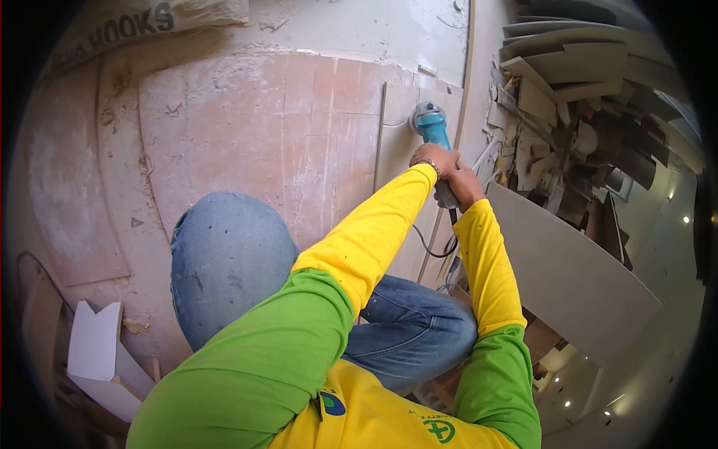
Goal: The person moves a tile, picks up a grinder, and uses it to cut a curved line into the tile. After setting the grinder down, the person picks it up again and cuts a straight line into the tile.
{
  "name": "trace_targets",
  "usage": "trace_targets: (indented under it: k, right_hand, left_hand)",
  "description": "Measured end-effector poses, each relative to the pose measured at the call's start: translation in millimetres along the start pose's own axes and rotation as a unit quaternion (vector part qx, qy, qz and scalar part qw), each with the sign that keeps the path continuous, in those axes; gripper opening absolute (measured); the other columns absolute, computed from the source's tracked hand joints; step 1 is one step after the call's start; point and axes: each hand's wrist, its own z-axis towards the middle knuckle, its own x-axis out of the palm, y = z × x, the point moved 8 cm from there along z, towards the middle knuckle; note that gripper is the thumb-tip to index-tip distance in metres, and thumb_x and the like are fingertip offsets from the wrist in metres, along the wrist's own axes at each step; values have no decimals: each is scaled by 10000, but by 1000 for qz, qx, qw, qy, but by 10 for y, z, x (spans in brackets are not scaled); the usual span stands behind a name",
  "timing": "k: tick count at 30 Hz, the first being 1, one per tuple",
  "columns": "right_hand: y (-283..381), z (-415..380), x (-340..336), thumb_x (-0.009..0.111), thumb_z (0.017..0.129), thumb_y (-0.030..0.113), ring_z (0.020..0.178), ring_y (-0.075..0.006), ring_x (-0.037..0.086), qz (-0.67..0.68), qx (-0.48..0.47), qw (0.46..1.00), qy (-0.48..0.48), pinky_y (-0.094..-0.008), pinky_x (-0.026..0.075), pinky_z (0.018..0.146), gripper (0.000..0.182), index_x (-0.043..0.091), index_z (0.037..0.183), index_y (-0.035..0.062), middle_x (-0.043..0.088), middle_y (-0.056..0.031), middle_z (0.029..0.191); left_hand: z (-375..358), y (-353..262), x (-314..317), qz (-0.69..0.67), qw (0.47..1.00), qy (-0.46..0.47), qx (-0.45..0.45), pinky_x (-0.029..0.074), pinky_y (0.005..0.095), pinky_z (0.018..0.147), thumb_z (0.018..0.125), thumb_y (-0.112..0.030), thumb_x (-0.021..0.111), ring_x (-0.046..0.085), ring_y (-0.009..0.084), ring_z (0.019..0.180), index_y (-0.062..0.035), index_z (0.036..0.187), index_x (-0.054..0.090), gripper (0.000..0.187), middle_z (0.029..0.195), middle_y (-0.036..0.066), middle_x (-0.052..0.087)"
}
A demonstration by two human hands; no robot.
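Observation:
Both my hands are on a teal angle grinder (434, 129), its head pointing away from me. My left hand (436, 159), with a bracelet at the wrist, wraps the body just behind the head. Further back, my right hand (465, 187) is closed round the dark rear handle, right beside the left hand. The disc end lies over a pale flat panel (396, 153), where a thin curved line runs close to the disc. A black power cord (435, 253) loops down from the handle. My fingers' undersides are hidden.
Dusty pinkish boards (247, 127) cover the floor to the left. Broken panel offcuts (576, 67) are heaped at the upper right, with a large pale sheet (568, 269) below them. A printed sack (142, 26) lies at upper left, and a folded white piece (105, 355) sits lower left.

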Motion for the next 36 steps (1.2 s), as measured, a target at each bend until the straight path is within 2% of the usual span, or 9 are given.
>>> trace_targets:
  k: [2,4,5,7,14,16,23,25,36]
  right_hand:
    - [-20,23,-15,737,791,271,631,-180,634,-4,2,1000,0,-312,526,569,487,602,1170,-3,682,-110,893]
    - [-65,115,-61,750,769,286,718,-187,650,-30,-3,999,-16,-316,530,655,527,623,1178,-22,689,-115,942]
    - [-67,140,-53,750,769,286,718,-187,650,-30,-4,999,-16,-316,530,655,527,623,1178,-22,689,-115,942]
    - [-54,182,-60,760,748,302,813,-192,657,-55,-14,998,-22,-317,522,739,563,637,1181,-35,693,-122,997]
    - [113,217,-21,763,729,326,877,-198,661,-154,-33,987,-30,-320,520,781,581,649,1186,-13,702,-137,1027]
    - [111,278,-26,766,712,361,896,-216,668,-177,-56,982,-42,-325,522,800,602,657,1175,-7,706,-151,1029]
    - [222,245,24,769,678,401,898,-246,678,-201,-61,977,-47,-331,525,807,643,664,1160,-11,707,-174,1024]
    - [249,236,40,749,728,404,896,-230,666,-237,-62,969,-36,-329,518,822,645,637,1211,-9,699,-159,1033]
    - [161,340,99,758,710,389,890,-234,673,-201,-78,975,-60,-331,523,792,608,661,1145,-25,703,-172,1017]
  left_hand:
    - [12,36,30,-15,1000,9,-9,471,375,1016,839,-487,615,619,322,1183,-3,1210,659,612,1294,224,616]
    - [131,65,58,-27,999,-13,13,547,362,821,817,-523,655,699,334,952,61,1103,684,651,1121,251,683]
    - [96,48,19,-27,999,-14,13,547,362,821,817,-523,655,699,334,952,61,1103,684,651,1121,251,683]
    - [22,63,2,-74,997,26,-14,497,368,975,840,-494,628,640,322,1142,12,1203,656,624,1281,228,622]
    - [199,161,41,-133,990,41,-25,507,368,945,837,-467,633,653,332,1097,35,1181,656,609,1257,255,624]
    - [327,198,20,-160,987,-6,-7,432,361,471,794,-436,717,579,217,554,29,944,687,489,827,139,666]
    - [275,221,-43,-190,981,-18,-19,449,341,497,793,-435,707,596,219,597,25,950,684,486,851,128,670]
    - [144,169,-78,-219,975,15,-23,462,333,518,790,-439,710,605,220,621,23,966,683,495,862,123,671]
    - [138,211,-118,-249,968,22,-20,476,331,516,791,-448,704,601,211,593,5,934,692,476,837,115,671]
